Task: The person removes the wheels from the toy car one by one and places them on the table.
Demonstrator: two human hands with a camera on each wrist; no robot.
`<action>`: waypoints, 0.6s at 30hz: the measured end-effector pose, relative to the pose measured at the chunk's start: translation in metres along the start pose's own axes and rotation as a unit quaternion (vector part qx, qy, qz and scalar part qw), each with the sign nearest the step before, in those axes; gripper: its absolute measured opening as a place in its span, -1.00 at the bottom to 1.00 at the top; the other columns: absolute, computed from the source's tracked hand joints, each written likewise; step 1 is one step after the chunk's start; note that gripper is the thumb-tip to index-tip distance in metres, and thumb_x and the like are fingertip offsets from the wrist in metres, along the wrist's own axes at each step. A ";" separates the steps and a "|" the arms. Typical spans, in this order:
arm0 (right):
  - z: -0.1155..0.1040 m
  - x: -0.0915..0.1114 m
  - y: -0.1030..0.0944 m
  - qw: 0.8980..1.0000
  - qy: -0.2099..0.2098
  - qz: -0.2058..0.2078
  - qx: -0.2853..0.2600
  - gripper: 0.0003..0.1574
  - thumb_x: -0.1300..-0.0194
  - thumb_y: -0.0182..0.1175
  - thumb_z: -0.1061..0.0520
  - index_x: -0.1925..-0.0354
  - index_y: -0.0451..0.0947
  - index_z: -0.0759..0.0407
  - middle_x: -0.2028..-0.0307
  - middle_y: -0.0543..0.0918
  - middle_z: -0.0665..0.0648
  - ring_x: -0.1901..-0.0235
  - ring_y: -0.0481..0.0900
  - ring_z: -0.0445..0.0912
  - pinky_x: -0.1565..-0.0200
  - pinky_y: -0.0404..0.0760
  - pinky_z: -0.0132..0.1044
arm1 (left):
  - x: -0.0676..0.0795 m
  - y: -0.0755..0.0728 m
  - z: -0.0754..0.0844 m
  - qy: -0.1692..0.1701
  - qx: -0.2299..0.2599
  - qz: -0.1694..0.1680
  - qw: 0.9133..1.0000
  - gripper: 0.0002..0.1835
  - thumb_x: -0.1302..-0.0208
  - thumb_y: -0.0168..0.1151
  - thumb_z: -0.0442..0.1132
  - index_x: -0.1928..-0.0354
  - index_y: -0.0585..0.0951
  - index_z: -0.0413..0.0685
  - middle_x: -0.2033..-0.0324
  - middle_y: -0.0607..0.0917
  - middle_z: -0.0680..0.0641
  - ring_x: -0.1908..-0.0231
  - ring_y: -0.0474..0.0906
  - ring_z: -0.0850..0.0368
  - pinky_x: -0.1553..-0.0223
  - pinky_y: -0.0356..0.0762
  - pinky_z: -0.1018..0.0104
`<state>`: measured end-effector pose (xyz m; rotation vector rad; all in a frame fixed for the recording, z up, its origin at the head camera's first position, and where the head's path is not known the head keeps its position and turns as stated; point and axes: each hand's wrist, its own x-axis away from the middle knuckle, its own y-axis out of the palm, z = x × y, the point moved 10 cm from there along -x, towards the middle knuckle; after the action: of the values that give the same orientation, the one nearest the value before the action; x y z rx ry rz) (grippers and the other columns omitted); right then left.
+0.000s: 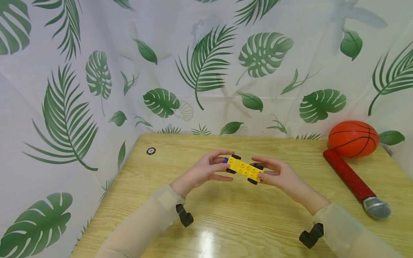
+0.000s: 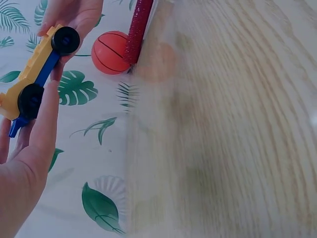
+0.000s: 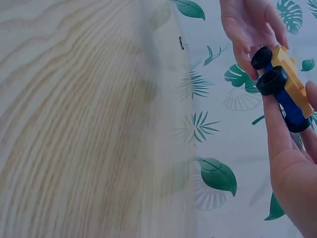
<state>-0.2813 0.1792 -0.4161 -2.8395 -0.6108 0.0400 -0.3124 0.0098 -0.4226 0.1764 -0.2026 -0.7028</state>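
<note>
A toy car [image 1: 246, 170] with a yellow studded top, blue underside and black wheels is held up over the table, tilted down to the right in the head view. My left hand [image 1: 201, 168] pinches its left end, thumb on the yellow top. At the other end, my right hand [image 1: 284, 175] grips it, thumb near the corner studs. A small blue hitch [image 2: 19, 126] sticks out by the left fingers in the left wrist view. From the right wrist view the blue base [image 3: 292, 106] and black wheels [image 3: 272, 81] show, with right fingers beneath.
On the wooden table [image 1: 180, 229], a red microphone [image 1: 350, 173] with a silver head lies at the right. An orange basketball-patterned ball [image 1: 353, 139] sits behind it in the far corner. A small round black-and-white disc [image 1: 151, 151] lies far left. Leaf-printed cloth [image 1: 213, 107] hangs behind.
</note>
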 end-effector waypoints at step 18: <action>-0.011 0.001 0.005 0.999 -0.005 -0.017 -0.037 -0.25 -0.44 0.15 0.18 -0.46 0.14 0.35 -0.12 0.48 0.15 0.02 0.68 -0.19 -0.05 0.69 -0.25 | 0.004 0.013 0.018 0.043 0.079 -0.027 0.996 -0.43 -0.53 -0.08 -0.40 -0.50 0.19 0.10 -0.19 0.46 -0.15 -0.21 0.41 -0.08 -0.10 0.55 -0.24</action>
<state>-0.2770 0.1726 -0.4068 -2.9017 -0.6755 0.0275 -0.3055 0.0150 -0.4020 0.3630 -0.1709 -0.7312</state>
